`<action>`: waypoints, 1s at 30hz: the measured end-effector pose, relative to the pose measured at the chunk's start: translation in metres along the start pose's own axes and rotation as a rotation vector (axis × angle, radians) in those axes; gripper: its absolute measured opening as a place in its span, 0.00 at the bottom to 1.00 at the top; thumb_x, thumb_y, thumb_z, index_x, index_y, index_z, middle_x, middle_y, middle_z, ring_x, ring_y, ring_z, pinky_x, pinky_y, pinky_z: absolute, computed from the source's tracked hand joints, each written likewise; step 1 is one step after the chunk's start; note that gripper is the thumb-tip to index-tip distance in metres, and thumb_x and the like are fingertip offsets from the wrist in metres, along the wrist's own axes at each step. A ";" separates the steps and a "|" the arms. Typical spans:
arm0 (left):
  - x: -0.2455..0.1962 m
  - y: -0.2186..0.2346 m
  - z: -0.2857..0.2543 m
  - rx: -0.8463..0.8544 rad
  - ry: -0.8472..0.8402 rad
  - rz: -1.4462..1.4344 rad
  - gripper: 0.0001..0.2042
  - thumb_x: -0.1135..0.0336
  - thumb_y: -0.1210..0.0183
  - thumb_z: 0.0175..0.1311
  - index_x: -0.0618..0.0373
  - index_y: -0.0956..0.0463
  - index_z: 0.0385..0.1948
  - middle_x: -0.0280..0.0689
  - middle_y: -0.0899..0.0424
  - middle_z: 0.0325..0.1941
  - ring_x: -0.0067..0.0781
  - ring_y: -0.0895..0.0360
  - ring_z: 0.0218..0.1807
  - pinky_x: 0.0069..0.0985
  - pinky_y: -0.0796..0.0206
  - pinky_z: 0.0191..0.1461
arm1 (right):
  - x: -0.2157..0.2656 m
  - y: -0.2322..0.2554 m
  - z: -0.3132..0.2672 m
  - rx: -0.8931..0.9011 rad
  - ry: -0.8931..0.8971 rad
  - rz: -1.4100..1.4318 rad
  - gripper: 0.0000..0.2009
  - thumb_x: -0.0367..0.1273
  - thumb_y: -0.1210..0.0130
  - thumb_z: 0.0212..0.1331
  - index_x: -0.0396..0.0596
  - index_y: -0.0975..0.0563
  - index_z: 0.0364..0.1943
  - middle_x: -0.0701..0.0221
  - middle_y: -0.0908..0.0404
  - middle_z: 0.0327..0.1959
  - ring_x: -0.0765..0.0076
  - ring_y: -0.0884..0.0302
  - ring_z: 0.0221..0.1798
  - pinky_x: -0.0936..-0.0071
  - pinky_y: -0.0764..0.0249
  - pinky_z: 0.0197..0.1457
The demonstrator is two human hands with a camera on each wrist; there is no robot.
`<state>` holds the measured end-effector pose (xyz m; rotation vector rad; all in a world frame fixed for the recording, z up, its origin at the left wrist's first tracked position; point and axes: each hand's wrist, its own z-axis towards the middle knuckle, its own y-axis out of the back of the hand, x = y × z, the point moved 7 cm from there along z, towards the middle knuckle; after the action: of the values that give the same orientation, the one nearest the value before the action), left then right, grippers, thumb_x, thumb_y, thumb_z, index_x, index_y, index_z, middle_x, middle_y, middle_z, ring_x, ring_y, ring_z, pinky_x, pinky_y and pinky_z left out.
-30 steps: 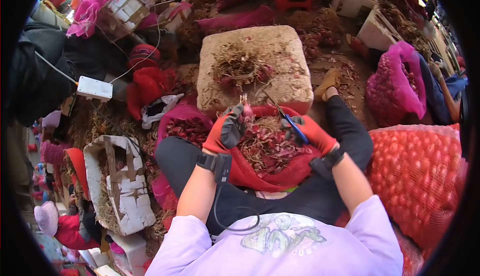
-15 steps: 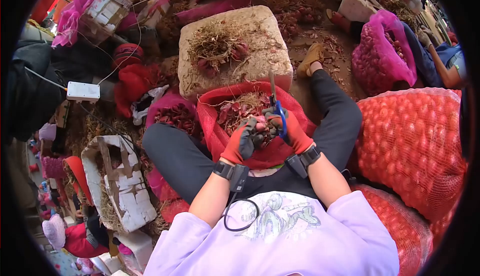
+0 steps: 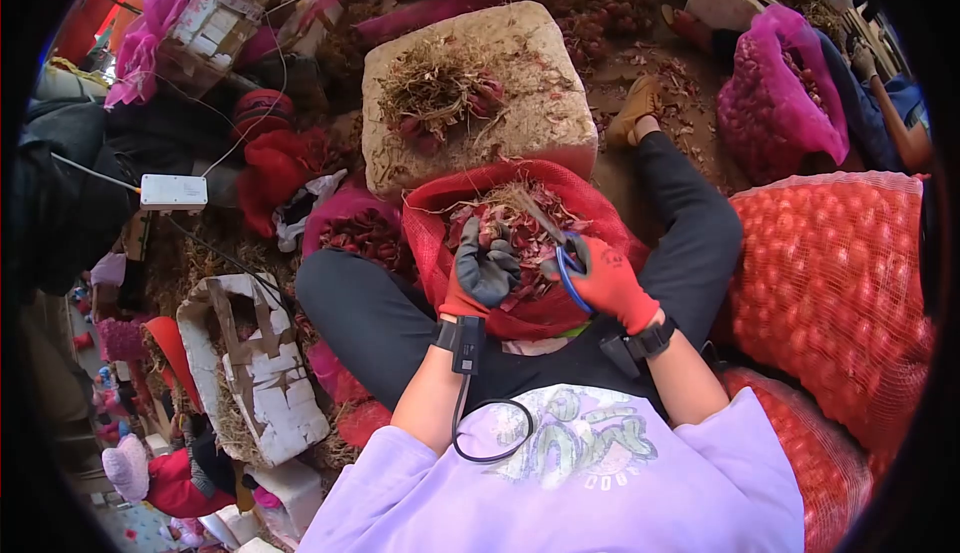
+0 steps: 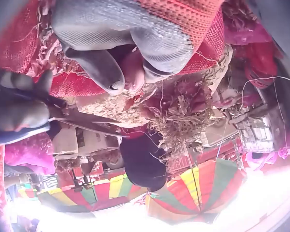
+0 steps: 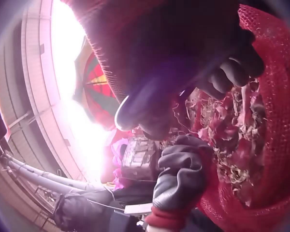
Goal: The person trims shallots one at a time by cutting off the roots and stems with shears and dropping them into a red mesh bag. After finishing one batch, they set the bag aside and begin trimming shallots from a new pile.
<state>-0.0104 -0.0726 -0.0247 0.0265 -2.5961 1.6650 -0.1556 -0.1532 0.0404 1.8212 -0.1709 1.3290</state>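
Observation:
In the head view my gloved left hand (image 3: 483, 271) is over the near-left part of an open red mesh sack (image 3: 440, 193) holding dry skins and stem trimmings (image 3: 515, 213). The left wrist view shows a pink shallot (image 4: 133, 71) pinched between its thumb and finger, mostly hidden by the glove. My gloved right hand (image 3: 605, 278) grips blue-handled scissors (image 3: 572, 278) to the right of the left hand. Their blades (image 4: 89, 123) point up and left over the sack in the head view.
Beyond the sack stands a pale foam block (image 3: 540, 83) bearing a bundle of dry-stemmed shallots (image 3: 440, 93). Full red net sacks (image 3: 820, 293) are at my right. A smaller pink bag (image 3: 355, 228) of skins sits by my left knee, near a broken white foam box (image 3: 270, 383).
The hands came together low over the sack with a shallot between them, then parted slightly. The scissors swung from upright to leaning left. The head view also shifted.

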 end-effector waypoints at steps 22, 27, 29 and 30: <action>0.001 0.026 0.000 -0.155 -0.347 0.431 0.12 0.58 0.42 0.62 0.47 0.27 0.45 0.25 0.22 0.42 0.22 0.25 0.45 0.22 0.31 0.47 | -0.016 -0.027 -0.013 -0.014 -0.029 -0.337 0.17 0.44 0.42 0.48 0.45 0.28 0.30 0.61 0.23 0.25 0.52 0.24 0.31 0.59 0.30 0.33; 0.003 0.029 0.000 -0.173 -0.388 0.364 0.13 0.58 0.41 0.61 0.46 0.27 0.44 0.26 0.22 0.42 0.24 0.24 0.43 0.24 0.29 0.45 | -0.025 -0.029 -0.011 -0.022 -0.017 -0.318 0.19 0.46 0.42 0.48 0.44 0.27 0.34 0.58 0.22 0.28 0.51 0.24 0.33 0.58 0.29 0.35; 0.003 0.028 -0.002 -0.138 -0.357 0.411 0.11 0.58 0.42 0.62 0.46 0.27 0.44 0.26 0.22 0.42 0.24 0.24 0.43 0.24 0.29 0.45 | -0.022 -0.027 -0.013 -0.097 0.048 -0.309 0.22 0.49 0.43 0.49 0.44 0.27 0.35 0.58 0.23 0.28 0.51 0.24 0.33 0.59 0.29 0.37; 0.005 0.021 -0.003 -0.122 -0.342 0.434 0.11 0.58 0.43 0.62 0.46 0.27 0.44 0.26 0.22 0.42 0.23 0.24 0.43 0.24 0.29 0.45 | -0.016 -0.025 -0.013 -0.141 0.091 -0.333 0.23 0.51 0.44 0.49 0.43 0.28 0.36 0.58 0.23 0.28 0.51 0.24 0.33 0.59 0.29 0.37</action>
<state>-0.0164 -0.0607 -0.0418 -0.3062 -3.1365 1.7493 -0.1577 -0.1344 0.0137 1.5867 0.0835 1.1316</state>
